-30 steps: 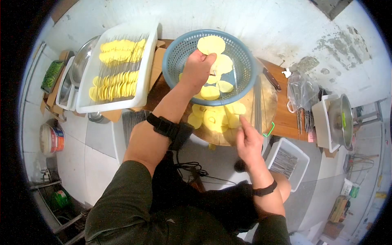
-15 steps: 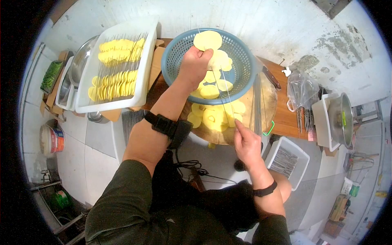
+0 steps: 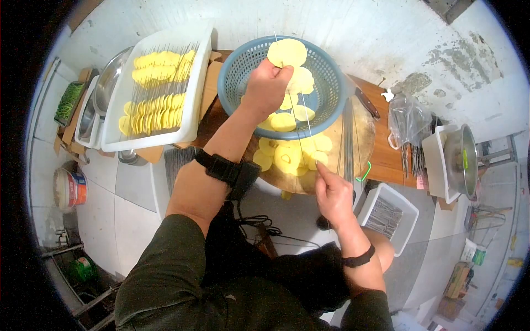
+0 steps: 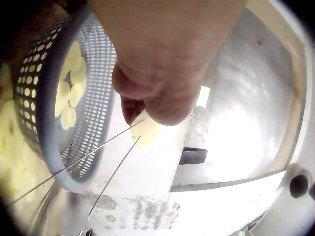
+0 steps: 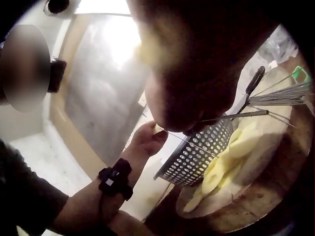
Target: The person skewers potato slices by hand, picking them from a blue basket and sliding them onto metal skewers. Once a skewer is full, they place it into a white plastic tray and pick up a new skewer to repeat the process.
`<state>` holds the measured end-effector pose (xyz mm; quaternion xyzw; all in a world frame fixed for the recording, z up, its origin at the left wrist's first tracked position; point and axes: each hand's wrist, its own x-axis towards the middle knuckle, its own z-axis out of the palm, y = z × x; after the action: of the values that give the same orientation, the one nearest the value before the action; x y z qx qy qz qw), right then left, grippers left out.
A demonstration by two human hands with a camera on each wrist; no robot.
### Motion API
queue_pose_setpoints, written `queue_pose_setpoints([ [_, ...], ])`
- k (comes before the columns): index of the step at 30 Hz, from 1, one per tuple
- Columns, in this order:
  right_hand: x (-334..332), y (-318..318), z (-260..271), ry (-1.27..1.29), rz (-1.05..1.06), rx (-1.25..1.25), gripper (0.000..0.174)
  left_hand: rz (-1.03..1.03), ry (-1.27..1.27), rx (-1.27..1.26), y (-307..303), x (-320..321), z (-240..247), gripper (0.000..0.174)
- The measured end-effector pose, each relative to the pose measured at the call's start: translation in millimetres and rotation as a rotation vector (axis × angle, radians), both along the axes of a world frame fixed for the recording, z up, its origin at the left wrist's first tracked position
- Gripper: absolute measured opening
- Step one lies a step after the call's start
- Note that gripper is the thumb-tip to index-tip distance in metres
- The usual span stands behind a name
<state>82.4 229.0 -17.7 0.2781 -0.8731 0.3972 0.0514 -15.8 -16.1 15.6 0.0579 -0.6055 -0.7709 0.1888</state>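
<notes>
Above the blue-grey basket [image 3: 226,83], my left hand [image 3: 268,91] pinches a pale yellow slice [image 3: 287,52] with a thin skewer through it. Two thin skewers run from the slices down toward my right hand [image 3: 335,196], whose fingers curl round the lower end of one. In the left wrist view the left hand [image 4: 157,88] holds a slice [image 4: 146,132] with two skewers leading away from it. More slices [image 3: 282,122] lie in the basket, and others [image 3: 290,157] lie on the round board [image 3: 356,132] in front of it.
A white tray [image 3: 190,124] of skewered slices stands left of the basket. Right of it are a knife [image 3: 366,103], loose skewers [image 3: 348,143], a plastic bag [image 3: 409,121] and a metal bowl [image 3: 464,165]. A white bin of skewers [image 3: 408,226] sits lower right.
The left hand and its slice shifted slightly left, then back right. The right hand moved a little left and down, and a skewer tip now shows above the top slice.
</notes>
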Motion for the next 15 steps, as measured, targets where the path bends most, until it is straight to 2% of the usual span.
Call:
queue_pose_setpoints([
  [6, 0.2, -1.2, -3.9, 0.069, -0.015, -0.024, 0.027, 0.053, 0.016, -0.092, 0.7, -0.6, -1.8, 0.027],
  [11, -2.8, -4.2, -5.0, 0.098, -0.013, -0.025, 0.029, 0.039, -0.105, -0.206, 6.1, 6.1, 3.3, 0.027],
  [15, -6.7, -6.3, -16.2, 0.193, -0.011, -0.034, 0.027, 0.007, -0.032, -0.028, 10.2, 3.4, 2.4, 0.027],
])
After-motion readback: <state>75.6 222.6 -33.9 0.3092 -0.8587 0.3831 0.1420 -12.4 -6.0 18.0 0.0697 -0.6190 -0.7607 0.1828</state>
